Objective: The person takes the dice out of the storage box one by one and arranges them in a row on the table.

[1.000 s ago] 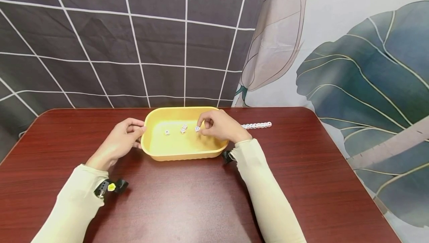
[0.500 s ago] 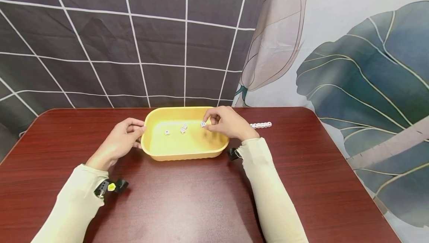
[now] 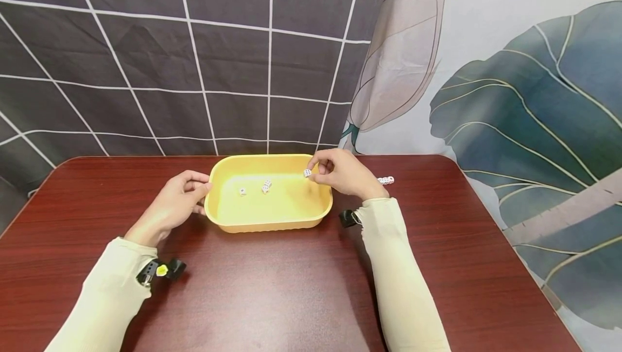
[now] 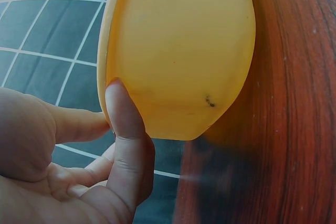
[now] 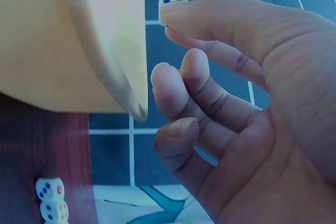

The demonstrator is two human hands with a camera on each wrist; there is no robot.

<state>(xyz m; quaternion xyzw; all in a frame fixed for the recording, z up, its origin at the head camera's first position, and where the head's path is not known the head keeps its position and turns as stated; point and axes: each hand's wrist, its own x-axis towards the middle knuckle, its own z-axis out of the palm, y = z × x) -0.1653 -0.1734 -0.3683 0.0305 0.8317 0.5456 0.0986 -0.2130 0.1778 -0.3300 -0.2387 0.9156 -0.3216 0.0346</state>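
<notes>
A yellow tray [image 3: 269, 222] stands near the far edge of the table. My left hand [image 3: 177, 201] pinches its left rim between thumb and forefinger, as the left wrist view shows at the tray's end wall [image 4: 184, 40]. Over the tray's right rim, my right hand [image 3: 342, 174] pinches a white die [image 3: 308, 173] between thumb and forefinger; in the right wrist view that die [image 5: 170, 6] shows blue pips, and the other fingers curl loosely below. Inside the tray lie a lone die [image 3: 242, 192] and two dice [image 3: 266, 186] side by side.
Right of the tray, a row of dice [image 3: 387, 180] lies on the reddish-brown table [image 3: 272, 287], partly hidden behind my right hand. A dark gridded cloth [image 3: 233, 60] hangs along the table's far edge, with a leaf-patterned curtain [image 3: 525, 103] at the right.
My right hand has moved right and slightly back with the die, from over the tray's middle to its right rim, covering more of the dice row. My left hand has stayed put.
</notes>
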